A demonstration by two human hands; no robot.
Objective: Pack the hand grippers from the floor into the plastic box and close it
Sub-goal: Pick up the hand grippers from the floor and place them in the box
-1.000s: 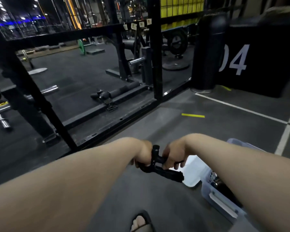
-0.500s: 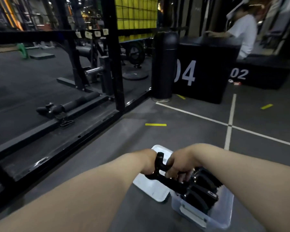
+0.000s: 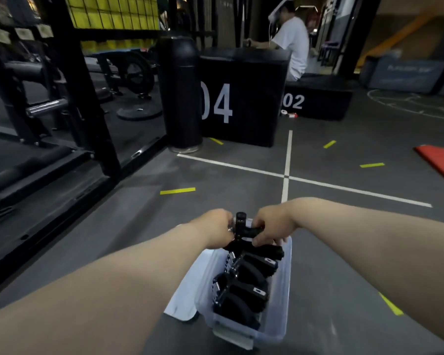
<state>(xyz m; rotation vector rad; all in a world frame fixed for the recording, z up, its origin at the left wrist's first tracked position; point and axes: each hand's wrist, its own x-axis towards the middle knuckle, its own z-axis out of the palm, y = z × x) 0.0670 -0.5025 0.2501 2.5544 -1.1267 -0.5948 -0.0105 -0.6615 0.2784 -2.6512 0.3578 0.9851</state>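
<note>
A clear plastic box stands open on the grey floor in front of me, with several black hand grippers lined up inside. Over its far end I hold one more black hand gripper with both hands. My left hand grips its left side and my right hand curls round its right handle. The box's pale lid lies on the floor against the left wall of the box.
A black rack frame runs along the left. A black post and black boxes marked 04 and 02 stand ahead, with a person in a white shirt behind them. A red mat lies at right.
My view has swung right and both hands have carried the hand gripper from beside the box to over its far end.
</note>
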